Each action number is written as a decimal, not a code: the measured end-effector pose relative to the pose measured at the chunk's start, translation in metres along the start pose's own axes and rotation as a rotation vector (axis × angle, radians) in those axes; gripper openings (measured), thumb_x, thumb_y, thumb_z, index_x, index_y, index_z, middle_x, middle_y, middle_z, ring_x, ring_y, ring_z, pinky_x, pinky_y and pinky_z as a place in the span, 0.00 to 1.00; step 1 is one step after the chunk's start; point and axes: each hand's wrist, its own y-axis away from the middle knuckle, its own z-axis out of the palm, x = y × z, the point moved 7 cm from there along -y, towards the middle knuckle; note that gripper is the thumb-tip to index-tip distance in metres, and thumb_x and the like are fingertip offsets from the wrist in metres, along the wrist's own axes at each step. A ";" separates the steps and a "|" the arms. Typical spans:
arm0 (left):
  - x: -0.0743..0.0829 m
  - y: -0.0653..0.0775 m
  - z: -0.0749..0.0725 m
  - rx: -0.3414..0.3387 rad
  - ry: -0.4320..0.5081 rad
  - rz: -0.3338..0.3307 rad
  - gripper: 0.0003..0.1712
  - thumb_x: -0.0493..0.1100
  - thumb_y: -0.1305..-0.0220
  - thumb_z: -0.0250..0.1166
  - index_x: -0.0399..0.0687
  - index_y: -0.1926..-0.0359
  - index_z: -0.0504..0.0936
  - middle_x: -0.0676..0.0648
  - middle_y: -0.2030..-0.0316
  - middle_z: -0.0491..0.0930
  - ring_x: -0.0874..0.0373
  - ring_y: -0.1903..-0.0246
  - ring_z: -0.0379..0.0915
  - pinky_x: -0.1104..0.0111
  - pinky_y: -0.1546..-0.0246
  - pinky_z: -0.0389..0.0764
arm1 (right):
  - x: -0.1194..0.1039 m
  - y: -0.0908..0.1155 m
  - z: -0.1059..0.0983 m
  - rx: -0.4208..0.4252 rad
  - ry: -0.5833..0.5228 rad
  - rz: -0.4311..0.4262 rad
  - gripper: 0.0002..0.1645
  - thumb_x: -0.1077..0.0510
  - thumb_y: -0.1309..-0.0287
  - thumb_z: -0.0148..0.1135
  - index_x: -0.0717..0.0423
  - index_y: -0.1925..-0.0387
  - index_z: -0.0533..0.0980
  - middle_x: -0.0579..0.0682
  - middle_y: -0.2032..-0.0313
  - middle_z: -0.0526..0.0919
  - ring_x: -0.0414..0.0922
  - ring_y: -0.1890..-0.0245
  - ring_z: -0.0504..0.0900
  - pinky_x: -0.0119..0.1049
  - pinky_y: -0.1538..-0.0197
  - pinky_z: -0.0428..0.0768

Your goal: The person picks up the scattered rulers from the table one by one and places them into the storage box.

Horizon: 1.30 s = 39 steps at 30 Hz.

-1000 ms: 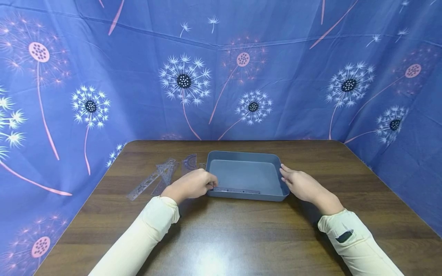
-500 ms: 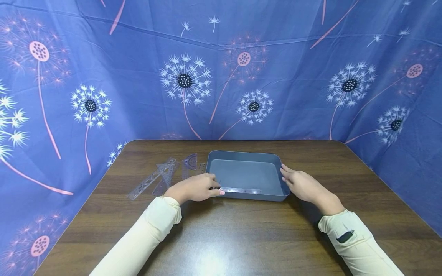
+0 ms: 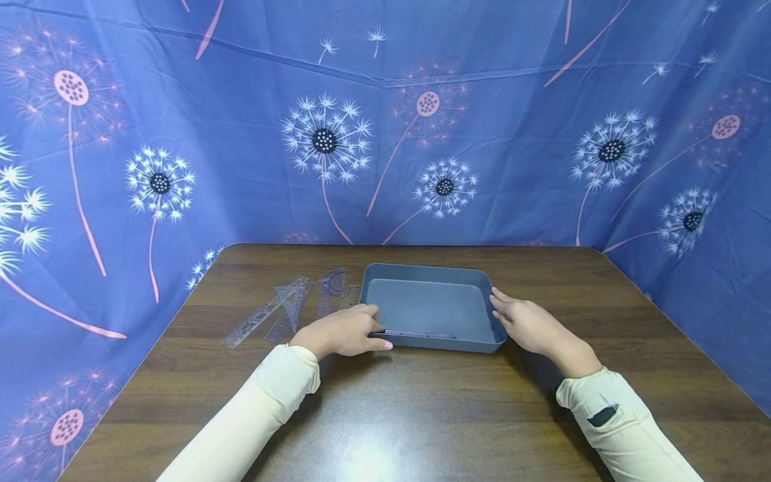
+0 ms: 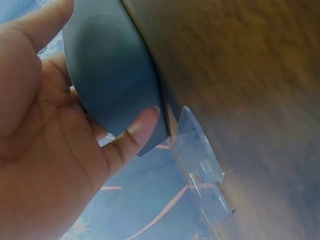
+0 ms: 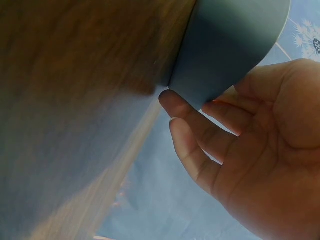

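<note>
A shallow grey-blue rectangular tray (image 3: 430, 301) sits on the wooden table. One clear ruler (image 3: 418, 333) lies inside, along its front wall. My left hand (image 3: 346, 331) grips the tray's front-left corner, the thumb outside the front and some fingers over the rim. The left wrist view shows its little finger along the outer wall (image 4: 115, 75). My right hand (image 3: 533, 328) holds the right end, fingertips at the rim; two fingers (image 5: 200, 132) show low outside the wall. Left of the tray lie a clear protractor (image 3: 332, 282), a set square (image 3: 292, 301) and a long clear ruler (image 3: 255, 321).
Another small clear piece (image 3: 351, 294) lies tight against the tray's left side, partly behind my left hand. The brown wooden table (image 3: 458, 415) extends around the tray. A blue dandelion-print cloth (image 3: 385, 134) hangs behind the table and along its sides.
My left fingers have left the end of the ruler inside the tray and now rest over the corner, thumb outside. The ruler has shifted slightly; the right hand stays at the tray's right end.
</note>
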 end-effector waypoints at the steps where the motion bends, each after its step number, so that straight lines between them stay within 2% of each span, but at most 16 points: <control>1: 0.000 0.000 0.000 0.001 -0.005 0.000 0.33 0.64 0.30 0.56 0.45 0.39 0.80 0.54 0.60 0.71 0.62 0.64 0.64 0.68 0.60 0.71 | 0.000 0.000 0.000 0.001 0.001 -0.003 0.24 0.63 0.29 0.52 0.77 0.38 0.69 0.72 0.34 0.66 0.66 0.38 0.72 0.60 0.38 0.70; 6: 0.001 0.000 -0.002 0.014 -0.002 0.016 0.32 0.63 0.29 0.55 0.44 0.41 0.82 0.54 0.62 0.72 0.60 0.64 0.67 0.66 0.58 0.73 | -0.001 0.001 0.000 0.006 0.006 -0.011 0.24 0.64 0.30 0.52 0.77 0.38 0.69 0.72 0.34 0.66 0.66 0.39 0.73 0.60 0.39 0.71; 9: 0.002 0.001 -0.008 0.031 0.005 0.041 0.30 0.62 0.27 0.54 0.45 0.43 0.83 0.51 0.57 0.77 0.56 0.55 0.74 0.61 0.49 0.76 | -0.002 0.001 0.000 0.006 0.009 -0.021 0.25 0.64 0.30 0.52 0.78 0.38 0.69 0.73 0.35 0.66 0.66 0.39 0.73 0.60 0.39 0.71; 13: -0.001 0.004 -0.024 0.086 0.045 0.078 0.29 0.60 0.26 0.53 0.43 0.42 0.82 0.46 0.46 0.79 0.49 0.42 0.73 0.53 0.38 0.71 | -0.002 0.002 -0.001 -0.005 0.012 -0.014 0.25 0.64 0.30 0.53 0.78 0.38 0.69 0.72 0.34 0.66 0.66 0.39 0.73 0.60 0.39 0.71; 17: -0.014 0.015 -0.048 0.173 0.092 0.077 0.28 0.58 0.26 0.54 0.41 0.42 0.82 0.44 0.45 0.80 0.48 0.41 0.73 0.52 0.34 0.67 | -0.003 0.000 -0.001 0.007 0.018 -0.021 0.24 0.64 0.31 0.53 0.77 0.39 0.69 0.72 0.35 0.67 0.65 0.39 0.74 0.59 0.40 0.72; 19: -0.023 0.023 -0.059 0.200 0.117 0.052 0.27 0.57 0.26 0.55 0.41 0.42 0.82 0.43 0.45 0.80 0.48 0.41 0.73 0.53 0.34 0.67 | -0.004 -0.002 -0.001 0.010 0.020 -0.026 0.24 0.64 0.31 0.53 0.77 0.39 0.69 0.72 0.35 0.67 0.65 0.40 0.74 0.59 0.40 0.72; 22: -0.037 0.034 -0.073 0.215 0.145 0.014 0.27 0.55 0.26 0.56 0.40 0.41 0.81 0.42 0.44 0.80 0.46 0.39 0.72 0.52 0.35 0.67 | -0.003 -0.003 0.000 -0.005 0.011 -0.008 0.25 0.64 0.30 0.52 0.78 0.38 0.69 0.72 0.34 0.66 0.65 0.38 0.73 0.60 0.39 0.71; 25: -0.050 0.042 -0.081 0.204 0.167 -0.029 0.27 0.54 0.27 0.58 0.39 0.40 0.80 0.40 0.42 0.78 0.43 0.37 0.69 0.51 0.35 0.68 | 0.001 -0.002 -0.001 -0.016 -0.017 0.030 0.26 0.64 0.29 0.52 0.77 0.37 0.67 0.71 0.32 0.64 0.65 0.37 0.70 0.60 0.38 0.69; 29: -0.065 0.049 -0.082 0.176 0.188 -0.094 0.28 0.53 0.28 0.59 0.37 0.39 0.78 0.39 0.40 0.77 0.43 0.36 0.69 0.51 0.35 0.68 | 0.002 0.000 -0.003 -0.026 -0.056 0.063 0.26 0.62 0.28 0.51 0.76 0.35 0.66 0.70 0.31 0.62 0.66 0.35 0.67 0.62 0.36 0.66; 33: -0.070 0.051 -0.079 0.153 0.190 -0.125 0.27 0.51 0.30 0.62 0.36 0.39 0.78 0.38 0.42 0.78 0.43 0.38 0.71 0.51 0.37 0.69 | 0.001 0.003 -0.002 -0.054 -0.080 0.100 0.27 0.61 0.27 0.50 0.75 0.34 0.64 0.69 0.30 0.60 0.66 0.33 0.64 0.63 0.35 0.64; 39: -0.076 0.045 -0.064 0.081 0.185 -0.168 0.28 0.46 0.36 0.68 0.37 0.39 0.78 0.40 0.41 0.78 0.43 0.37 0.71 0.52 0.37 0.70 | 0.000 0.007 0.001 -0.071 -0.103 0.121 0.28 0.61 0.27 0.49 0.75 0.33 0.63 0.69 0.29 0.59 0.67 0.32 0.61 0.64 0.34 0.61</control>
